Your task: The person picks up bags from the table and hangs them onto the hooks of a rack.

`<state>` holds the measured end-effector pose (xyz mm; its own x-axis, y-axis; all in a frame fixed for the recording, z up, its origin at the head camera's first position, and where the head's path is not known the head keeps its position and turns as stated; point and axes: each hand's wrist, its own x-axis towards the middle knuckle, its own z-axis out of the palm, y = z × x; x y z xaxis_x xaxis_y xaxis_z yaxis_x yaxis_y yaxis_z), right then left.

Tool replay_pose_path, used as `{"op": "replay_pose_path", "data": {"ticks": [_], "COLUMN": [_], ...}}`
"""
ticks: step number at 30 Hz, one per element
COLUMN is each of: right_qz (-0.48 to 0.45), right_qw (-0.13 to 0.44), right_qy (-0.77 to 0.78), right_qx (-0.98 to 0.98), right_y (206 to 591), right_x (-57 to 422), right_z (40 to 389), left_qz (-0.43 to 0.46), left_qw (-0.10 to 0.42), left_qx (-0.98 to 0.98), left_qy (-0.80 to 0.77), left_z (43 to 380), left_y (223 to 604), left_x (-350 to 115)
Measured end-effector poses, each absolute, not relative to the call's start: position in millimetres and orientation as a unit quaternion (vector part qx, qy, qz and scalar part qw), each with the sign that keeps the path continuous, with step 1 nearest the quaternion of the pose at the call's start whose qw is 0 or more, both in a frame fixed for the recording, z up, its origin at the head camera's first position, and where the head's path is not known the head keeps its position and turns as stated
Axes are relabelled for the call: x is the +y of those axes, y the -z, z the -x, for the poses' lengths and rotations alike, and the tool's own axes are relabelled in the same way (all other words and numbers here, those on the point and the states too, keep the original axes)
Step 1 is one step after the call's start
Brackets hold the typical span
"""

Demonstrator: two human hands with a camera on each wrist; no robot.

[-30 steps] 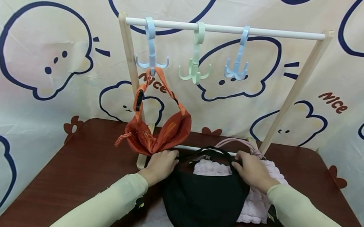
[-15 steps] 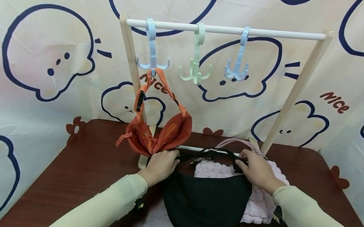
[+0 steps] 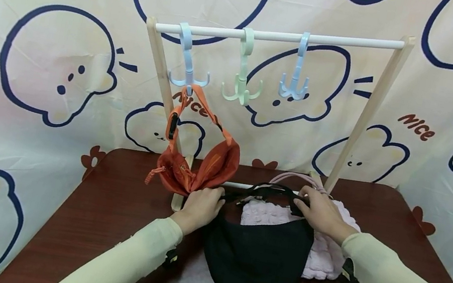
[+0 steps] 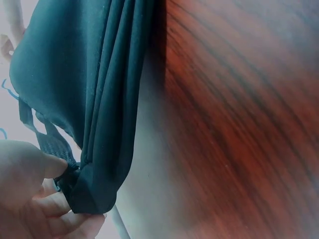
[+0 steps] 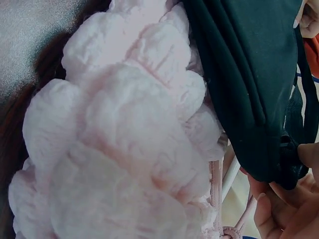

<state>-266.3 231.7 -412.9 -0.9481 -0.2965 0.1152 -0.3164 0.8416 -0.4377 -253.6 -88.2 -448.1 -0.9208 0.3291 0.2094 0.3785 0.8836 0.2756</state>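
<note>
A black shoulder bag (image 3: pixel 257 263) hangs between my two hands, low over the table in the head view. My left hand (image 3: pixel 202 208) pinches its left upper corner, where the strap joins; the left wrist view shows thumb and fingers (image 4: pixel 55 211) around that corner. At the other end, my right hand (image 3: pixel 323 211) pinches the right corner by the strap, with the thumb on top in the right wrist view. The black strap (image 3: pixel 275 188) arches loosely behind the bag. Partly hidden behind it lies a puffy pale pink bag (image 3: pixel 323 262) with thin handles (image 3: pixel 299 176).
A rack with a white rail (image 3: pixel 353 42) and wooden posts stands at the back. Two blue hooks and a green hook (image 3: pixel 243 71) hang from it. An orange bag (image 3: pixel 199 167) dangles from the left blue hook (image 3: pixel 188 59), just above my left hand. Below is a brown table (image 3: pixel 94 219).
My right hand has shifted slightly right, drawing the black bag's corner with it. The bag's bottom sits a little lower and its upper edge sags more. My left hand stays nearly in place.
</note>
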Motion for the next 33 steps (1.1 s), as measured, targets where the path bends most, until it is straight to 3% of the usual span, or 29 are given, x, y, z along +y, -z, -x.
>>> {"op": "replay_pose_path", "data": {"ticks": [33], "right_qz": [-0.19], "right_qw": [0.03], "right_qy": [-0.264], "right_qx": [-0.945], "right_y": [408.9], "right_x": [238.1], "right_z": [258.1], "left_qz": [0.202], "left_qw": [0.109], "left_qx": [-0.957], "left_qy": [0.176], "left_z": [241.5], "left_y": [433.8], "left_x": [-97.2]}}
